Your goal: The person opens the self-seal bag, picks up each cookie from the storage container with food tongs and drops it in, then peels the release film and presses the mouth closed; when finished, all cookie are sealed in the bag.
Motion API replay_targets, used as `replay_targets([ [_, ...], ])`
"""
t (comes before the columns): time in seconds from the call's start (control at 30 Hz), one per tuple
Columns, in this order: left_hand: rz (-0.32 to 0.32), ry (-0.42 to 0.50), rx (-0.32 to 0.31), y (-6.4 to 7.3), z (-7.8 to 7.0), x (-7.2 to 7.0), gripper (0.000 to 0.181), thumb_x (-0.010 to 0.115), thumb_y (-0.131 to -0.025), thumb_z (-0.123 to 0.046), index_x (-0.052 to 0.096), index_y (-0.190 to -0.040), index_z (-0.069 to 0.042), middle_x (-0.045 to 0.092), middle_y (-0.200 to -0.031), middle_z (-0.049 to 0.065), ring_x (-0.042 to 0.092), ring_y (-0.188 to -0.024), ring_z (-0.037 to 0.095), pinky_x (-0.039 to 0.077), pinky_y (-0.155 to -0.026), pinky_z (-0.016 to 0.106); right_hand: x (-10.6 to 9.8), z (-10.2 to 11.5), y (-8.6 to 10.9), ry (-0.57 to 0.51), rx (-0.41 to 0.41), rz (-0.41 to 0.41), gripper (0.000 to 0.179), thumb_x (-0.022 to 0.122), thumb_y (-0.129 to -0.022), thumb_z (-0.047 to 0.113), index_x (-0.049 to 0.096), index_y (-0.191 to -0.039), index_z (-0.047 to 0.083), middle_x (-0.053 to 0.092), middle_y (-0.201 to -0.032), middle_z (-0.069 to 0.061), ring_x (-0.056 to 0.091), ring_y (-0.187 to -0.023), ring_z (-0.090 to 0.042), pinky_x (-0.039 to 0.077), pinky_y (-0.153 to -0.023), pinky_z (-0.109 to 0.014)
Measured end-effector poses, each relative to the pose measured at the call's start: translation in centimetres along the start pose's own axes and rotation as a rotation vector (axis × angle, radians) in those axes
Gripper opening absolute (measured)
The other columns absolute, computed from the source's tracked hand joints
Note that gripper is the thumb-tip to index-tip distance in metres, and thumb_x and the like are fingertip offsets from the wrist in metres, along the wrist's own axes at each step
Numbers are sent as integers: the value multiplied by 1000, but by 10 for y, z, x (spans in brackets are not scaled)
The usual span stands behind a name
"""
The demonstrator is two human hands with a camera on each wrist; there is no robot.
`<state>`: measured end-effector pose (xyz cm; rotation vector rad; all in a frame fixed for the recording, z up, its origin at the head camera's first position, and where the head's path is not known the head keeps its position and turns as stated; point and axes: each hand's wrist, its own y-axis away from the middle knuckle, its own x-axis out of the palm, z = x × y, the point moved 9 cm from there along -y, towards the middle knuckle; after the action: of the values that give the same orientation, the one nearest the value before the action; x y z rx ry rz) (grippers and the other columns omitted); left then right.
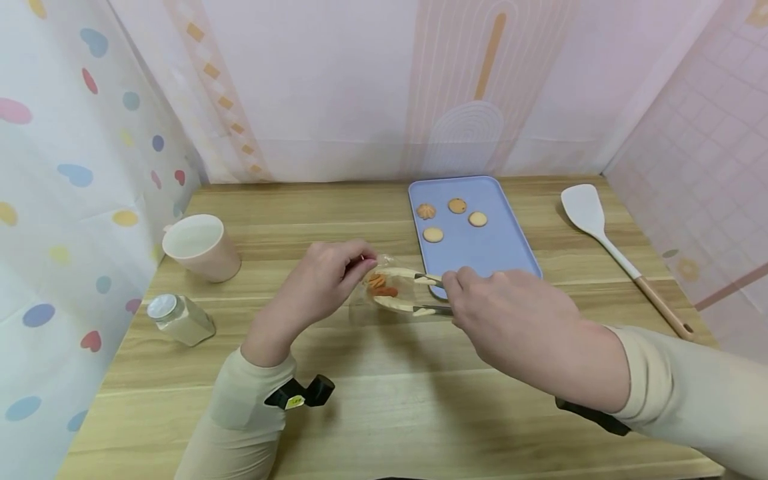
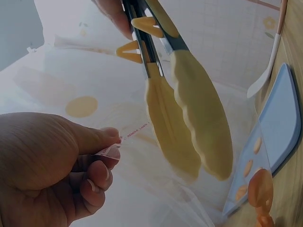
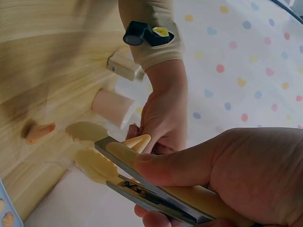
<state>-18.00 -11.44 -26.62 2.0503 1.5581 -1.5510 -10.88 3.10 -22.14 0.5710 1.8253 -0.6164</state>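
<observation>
My left hand [image 1: 315, 290] pinches the edge of a clear plastic bag [image 2: 184, 194] between thumb and forefinger; red print runs along its strip. Several cookies lie low in the bag, among them a ridged one [image 1: 375, 281] and a reddish-brown one [image 1: 383, 292]. In my right hand [image 1: 516, 327] I grip metal tongs [image 2: 163, 94] with cream-yellow scalloped heads. The heads reach in at the mouth of the bag, spread a little apart with nothing between them, and the cookies sit beyond their tips in the left wrist view.
Behind the hands lies a blue tray [image 1: 498, 247] carrying several cookies [image 1: 433, 235]. A pink mug [image 1: 207, 250] and a lidded glass jar [image 1: 180, 320] stand on the left. On the right rests a white spatula [image 1: 600, 227] with a wooden handle. Patterned curtains enclose the table [image 1: 390, 413].
</observation>
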Motion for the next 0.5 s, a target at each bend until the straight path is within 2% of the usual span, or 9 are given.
replay_targets([
  [0.1,-2,-10,-6,0,1,-1,7,64,-93,-11,68,-89,-7,61,-70,-2,47,-56,8,42,-53,26,-4,-3,5,-11,1,4,26,69,-85,18,47,-79,6,34,-61,3,29,-38,-11,25,-35,-24],
  [0.27,-9,-22,-18,0,2,-3,6,64,-93,-12,68,-89,-9,60,-70,-4,47,-55,7,41,-51,26,-14,-8,17,-40,3,-2,38,76,-81,32,49,-87,5,38,-64,3,32,-40,-11,28,-36,-24],
  [0.43,-3,-11,-22,0,3,-3,6,65,-92,-11,68,-89,-9,59,-68,-3,45,-54,8,40,-50,26,-24,-21,34,-111,19,-81,41,76,-78,32,52,-100,7,39,-68,5,30,-42,-9,28,-37,-25],
  [0.5,1,-9,-21,0,4,-2,6,65,-93,-11,68,-89,-9,59,-68,-3,45,-54,8,40,-51,26,-28,-28,43,-134,28,-128,38,70,-84,36,53,-103,8,39,-68,7,27,-42,-7,27,-38,-25],
])
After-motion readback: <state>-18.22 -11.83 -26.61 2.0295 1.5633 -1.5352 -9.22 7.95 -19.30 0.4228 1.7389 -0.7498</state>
